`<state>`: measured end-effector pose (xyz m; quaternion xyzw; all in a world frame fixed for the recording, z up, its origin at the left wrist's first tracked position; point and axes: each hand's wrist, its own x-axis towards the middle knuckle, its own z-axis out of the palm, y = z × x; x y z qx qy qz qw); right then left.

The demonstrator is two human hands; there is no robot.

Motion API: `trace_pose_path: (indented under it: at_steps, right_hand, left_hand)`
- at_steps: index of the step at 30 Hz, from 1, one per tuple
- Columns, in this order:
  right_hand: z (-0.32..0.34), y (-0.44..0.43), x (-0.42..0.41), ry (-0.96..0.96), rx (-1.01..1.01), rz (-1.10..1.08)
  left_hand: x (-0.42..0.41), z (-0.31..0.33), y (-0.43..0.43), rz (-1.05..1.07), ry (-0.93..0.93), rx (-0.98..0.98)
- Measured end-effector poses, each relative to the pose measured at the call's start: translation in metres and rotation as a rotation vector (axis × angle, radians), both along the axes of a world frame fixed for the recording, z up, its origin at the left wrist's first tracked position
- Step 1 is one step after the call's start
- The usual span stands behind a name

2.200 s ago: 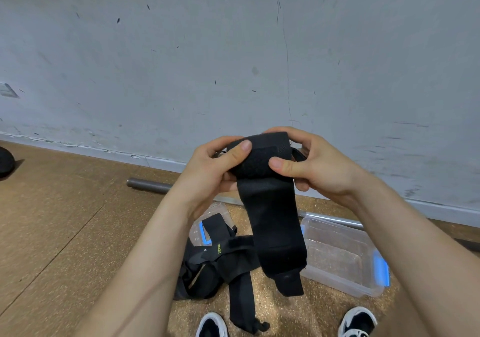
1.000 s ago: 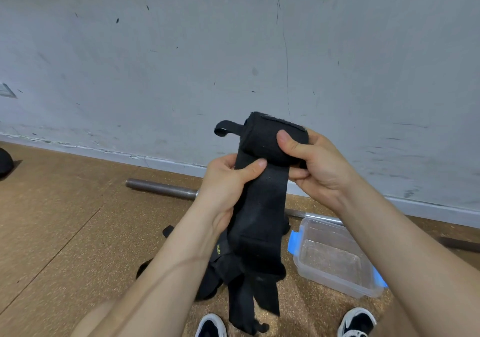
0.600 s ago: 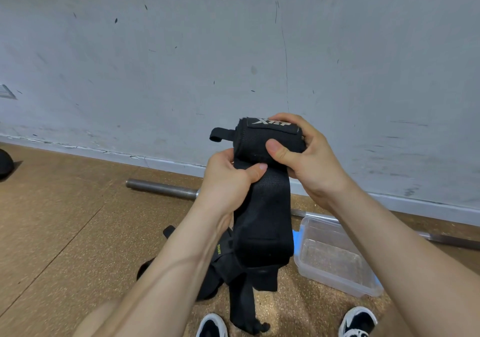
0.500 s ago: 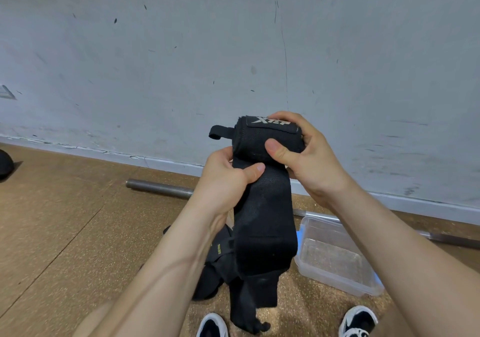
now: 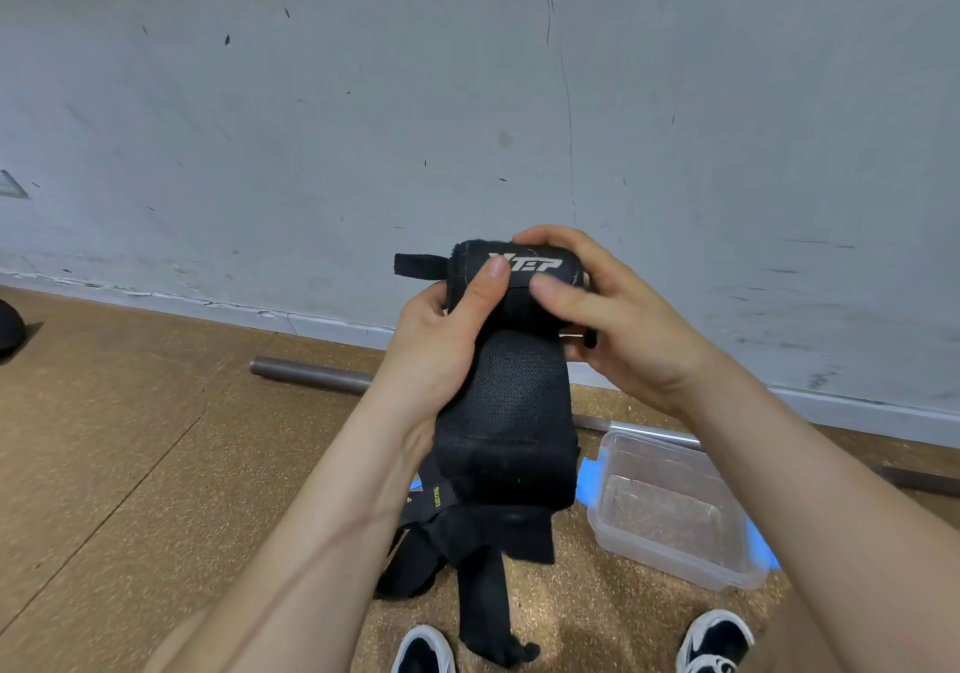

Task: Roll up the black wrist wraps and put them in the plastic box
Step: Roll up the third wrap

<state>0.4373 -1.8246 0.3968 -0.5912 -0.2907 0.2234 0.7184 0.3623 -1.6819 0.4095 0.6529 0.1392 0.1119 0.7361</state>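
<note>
I hold a black wrist wrap (image 5: 506,412) up in front of the wall, its top part rolled into a thick roll with a white logo. My left hand (image 5: 441,340) grips the roll's left side, thumb across its front. My right hand (image 5: 602,309) grips the right side, thumb on the logo patch. A thumb loop sticks out to the left and the loose tail hangs down. More black wraps (image 5: 441,558) lie tangled on the floor below. The clear plastic box (image 5: 670,511) stands open on the floor at the right, with nothing inside.
A steel bar (image 5: 311,376) lies along the base of the grey wall. Two black-and-white shoes (image 5: 423,651) show at the bottom edge. A dark round object (image 5: 10,329) sits at the far left on the cork-coloured floor.
The roll has turned further and grown thicker, and the hanging tail is shorter. My left thumb has moved up from the tail onto the roll.
</note>
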Motion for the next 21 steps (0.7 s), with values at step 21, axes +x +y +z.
trace_pose_path:
  at_steps: [21]
  right_hand:
    - [-0.005,0.002,-0.001,-0.324,-0.083,-0.291]
  left_hand:
    - [0.003,-0.015,-0.001,-0.158,0.051,0.038]
